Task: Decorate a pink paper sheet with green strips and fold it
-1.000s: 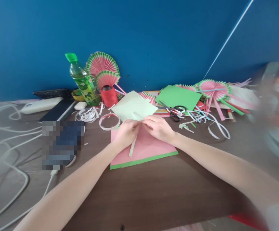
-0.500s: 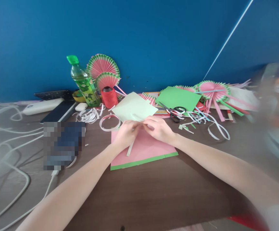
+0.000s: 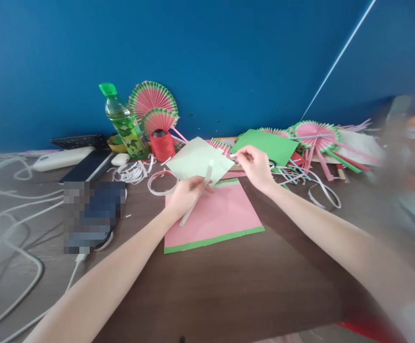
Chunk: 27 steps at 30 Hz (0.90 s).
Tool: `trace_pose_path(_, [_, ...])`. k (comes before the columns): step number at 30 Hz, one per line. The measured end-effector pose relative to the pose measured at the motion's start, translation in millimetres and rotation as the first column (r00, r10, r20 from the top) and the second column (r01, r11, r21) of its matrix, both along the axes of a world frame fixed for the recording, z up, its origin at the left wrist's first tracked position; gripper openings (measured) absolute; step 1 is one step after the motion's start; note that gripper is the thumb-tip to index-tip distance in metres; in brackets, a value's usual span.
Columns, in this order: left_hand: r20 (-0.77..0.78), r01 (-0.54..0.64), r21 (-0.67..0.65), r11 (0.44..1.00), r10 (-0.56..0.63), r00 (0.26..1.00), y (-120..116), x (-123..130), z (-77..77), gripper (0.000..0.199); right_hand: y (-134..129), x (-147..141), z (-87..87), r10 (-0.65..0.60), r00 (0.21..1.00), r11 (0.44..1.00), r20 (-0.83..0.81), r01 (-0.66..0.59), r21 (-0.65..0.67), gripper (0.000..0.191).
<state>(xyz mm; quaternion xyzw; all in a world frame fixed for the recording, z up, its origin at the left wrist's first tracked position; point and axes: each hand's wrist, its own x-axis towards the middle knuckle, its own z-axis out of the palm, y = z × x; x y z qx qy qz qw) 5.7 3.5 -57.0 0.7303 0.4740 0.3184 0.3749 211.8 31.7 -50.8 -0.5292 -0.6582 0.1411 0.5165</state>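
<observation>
My left hand [image 3: 187, 194] is closed on a narrow pale strip [image 3: 193, 209] that slants up past its fingers, just over the pink sheet [image 3: 221, 209] with green-edged borders. To the right, my right hand [image 3: 256, 166] is raised with thumb and fingers pinched on a small white scrap [image 3: 233, 155]. A pale green square sheet [image 3: 198, 157] lies behind my left hand. Left of that hand rests a roll of tape [image 3: 163, 183]. Behind my right hand is a bright green sheet [image 3: 268, 145], and the scissors [image 3: 272, 164] there are mostly covered by the hand.
A green-capped bottle [image 3: 121, 121], a red spool [image 3: 162, 145] and pleated paper fans [image 3: 153, 100] stand by the blue wall. White paper curls [image 3: 133, 172] lie at left, with more strips [image 3: 325, 193] at right. A phone [image 3: 98, 214] and white cables [image 3: 37, 257] occupy the left side.
My hands, together over the pink sheet before, have parted. The right moved up and right with the white scrap; the left stayed near its place, its strip now pointing upward.
</observation>
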Motion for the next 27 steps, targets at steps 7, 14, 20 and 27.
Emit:
trace_pose_path(7, [0.189,0.145,-0.089,0.985,-0.126,0.974,9,-6,-9.5,0.027,21,56,29.1,0.009,0.852,0.885,0.523,0.237,-0.402,0.012])
trace_pose_path(14, [0.293,0.283,-0.182,0.942,-0.223,0.93,8,-8,-3.2,0.022,9,42,33.2,0.052,0.758,0.978,0.65,0.093,-0.187,0.032])
trace_pose_path(20, [0.277,0.304,-0.222,0.926,-0.239,0.931,8,-10,0.4,0.023,-16,-7,31.3,0.569,0.721,0.82,0.396,-0.532,-0.21,0.028])
trace_pose_path(27, [0.274,0.28,-0.265,0.923,-0.206,0.939,8,-10,2.7,0.026,-19,-12,23.6,0.626,0.757,0.766,0.186,-0.553,-0.327,0.021])
